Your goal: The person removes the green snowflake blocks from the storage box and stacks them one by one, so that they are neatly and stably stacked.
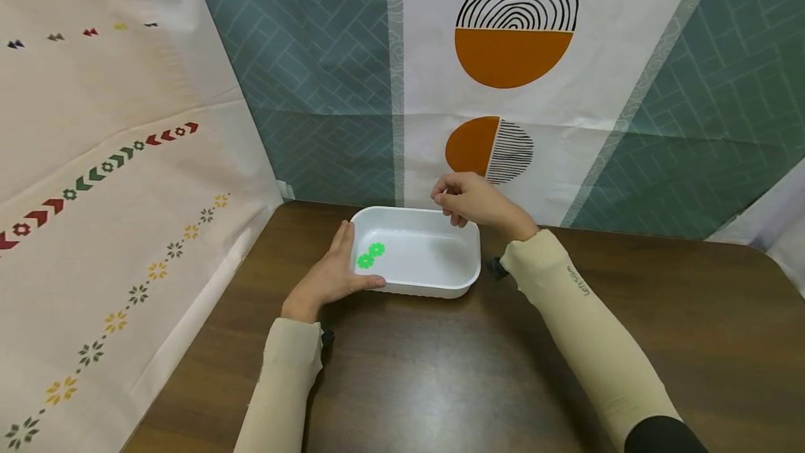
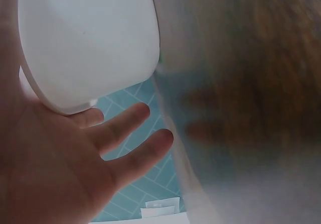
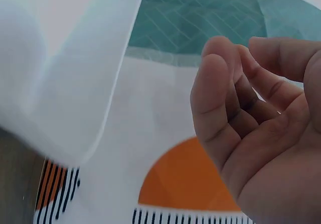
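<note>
A white rectangular tray (image 1: 434, 292) sits near the table's back edge. Two small bright green flower-shaped pieces (image 1: 376, 249) lie close together at its left end. My left hand (image 1: 333, 272) spans the tray's left front corner, thumb along the near rim, other fingers against the left side. In the left wrist view those fingers are spread and nearly straight beside the tray wall (image 2: 90, 38). Above the tray's back right part hovers my right hand (image 1: 472, 198), fingers loosely bent. In the right wrist view nothing shows between its thumb and fingertips (image 3: 210, 83).
Brown wooden table (image 1: 402, 369) reaches toward me and to both sides. A hanging cloth with orange half-circles (image 1: 512, 58) stands right behind the tray. Patterned white cloth (image 1: 126, 194) closes off the left side.
</note>
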Available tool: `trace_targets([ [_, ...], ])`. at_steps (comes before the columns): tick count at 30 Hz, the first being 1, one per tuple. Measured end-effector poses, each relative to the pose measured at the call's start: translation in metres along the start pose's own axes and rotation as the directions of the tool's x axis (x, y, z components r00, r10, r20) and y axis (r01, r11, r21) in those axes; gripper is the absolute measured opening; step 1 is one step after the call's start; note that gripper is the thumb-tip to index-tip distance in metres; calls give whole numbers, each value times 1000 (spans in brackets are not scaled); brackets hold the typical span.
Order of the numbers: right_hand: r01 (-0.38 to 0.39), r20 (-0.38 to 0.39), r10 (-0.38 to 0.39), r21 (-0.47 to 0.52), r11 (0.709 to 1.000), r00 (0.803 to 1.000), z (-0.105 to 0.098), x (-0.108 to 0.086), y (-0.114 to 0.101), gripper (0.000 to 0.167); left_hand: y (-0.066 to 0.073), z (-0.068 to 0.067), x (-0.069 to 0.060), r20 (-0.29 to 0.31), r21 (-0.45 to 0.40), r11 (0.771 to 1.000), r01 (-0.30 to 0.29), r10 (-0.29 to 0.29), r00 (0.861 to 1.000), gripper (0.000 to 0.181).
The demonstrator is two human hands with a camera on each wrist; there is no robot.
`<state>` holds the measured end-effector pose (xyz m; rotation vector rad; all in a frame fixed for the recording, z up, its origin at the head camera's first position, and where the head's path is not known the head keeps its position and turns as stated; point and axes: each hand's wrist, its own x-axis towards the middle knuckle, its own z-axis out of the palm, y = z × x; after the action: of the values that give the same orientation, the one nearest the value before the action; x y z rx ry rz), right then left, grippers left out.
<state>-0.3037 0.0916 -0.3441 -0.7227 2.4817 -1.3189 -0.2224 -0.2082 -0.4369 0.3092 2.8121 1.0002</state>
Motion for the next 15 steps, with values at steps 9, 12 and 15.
trace_targets([
  [9,-24,33,24,-7,1000,999,30,39,3,16,-1,1,-1,10,-7,1000,22,-22,1000,140],
  [12,-25,51,28,-60,998,998,41,48,7,19,-1,1,-1,6,-5,1000,21,-21,1000,140],
  [15,-18,73,26,-117,993,997,53,56,11,21,0,1,-2,2,-12,1000,17,-17,1000,140],
])
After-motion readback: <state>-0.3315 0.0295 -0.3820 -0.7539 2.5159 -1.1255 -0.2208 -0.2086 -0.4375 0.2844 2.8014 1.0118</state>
